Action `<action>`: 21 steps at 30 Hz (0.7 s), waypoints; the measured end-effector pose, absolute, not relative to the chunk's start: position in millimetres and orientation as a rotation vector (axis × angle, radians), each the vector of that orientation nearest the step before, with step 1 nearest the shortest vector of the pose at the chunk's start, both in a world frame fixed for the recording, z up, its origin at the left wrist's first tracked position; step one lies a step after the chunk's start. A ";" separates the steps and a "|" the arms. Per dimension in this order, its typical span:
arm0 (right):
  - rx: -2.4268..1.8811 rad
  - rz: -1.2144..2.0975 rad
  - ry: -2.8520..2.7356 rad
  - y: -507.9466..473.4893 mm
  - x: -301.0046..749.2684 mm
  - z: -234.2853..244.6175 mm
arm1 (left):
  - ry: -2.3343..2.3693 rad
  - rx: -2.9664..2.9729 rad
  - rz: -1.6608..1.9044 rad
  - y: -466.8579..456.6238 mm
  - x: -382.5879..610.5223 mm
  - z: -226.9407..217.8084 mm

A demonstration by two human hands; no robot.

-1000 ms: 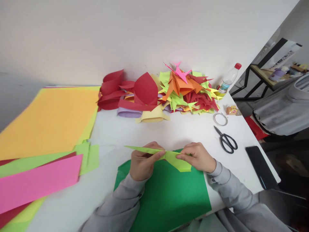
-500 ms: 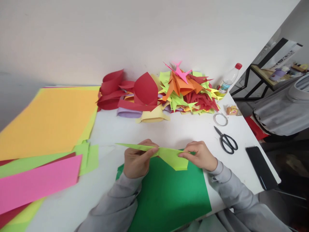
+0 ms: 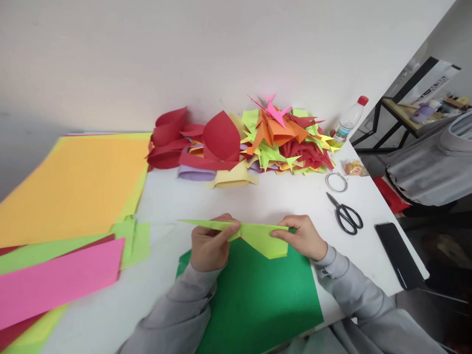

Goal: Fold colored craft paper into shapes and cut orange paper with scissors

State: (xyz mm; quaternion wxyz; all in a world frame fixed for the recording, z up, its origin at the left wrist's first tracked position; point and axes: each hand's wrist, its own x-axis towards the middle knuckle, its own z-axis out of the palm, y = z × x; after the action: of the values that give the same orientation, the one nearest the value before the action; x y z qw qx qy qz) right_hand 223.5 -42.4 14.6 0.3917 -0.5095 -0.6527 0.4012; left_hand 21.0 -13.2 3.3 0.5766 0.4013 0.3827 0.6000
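Well, lime paper [image 3: 263, 240] in left hand [image 3: 210, 250], edge in right hand [image 3: 305, 238].

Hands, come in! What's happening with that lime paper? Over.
Left hand and right hand pinching folded lime paper. Held over far edge of green sheet. Scissors off to the side, past right hand.

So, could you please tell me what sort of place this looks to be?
Probably a papercraft workspace, perhaps in a shared room: a heap of folded paper pieces sits by the wall, large coloured sheets lie on the left, and scissors rest near a ring of tape.
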 end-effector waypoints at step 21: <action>-1.228 1.121 -1.576 -38.1 228.3 15.2 | 0.919 0.897 1.422 -8.4 16.2 2.2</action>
State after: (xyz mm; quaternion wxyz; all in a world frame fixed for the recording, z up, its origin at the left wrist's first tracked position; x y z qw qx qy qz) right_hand 228.3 -38.1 15.2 0.4126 -0.4884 -0.6265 0.4458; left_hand 16.2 -8.4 2.2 0.5751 0.3828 0.3925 0.6072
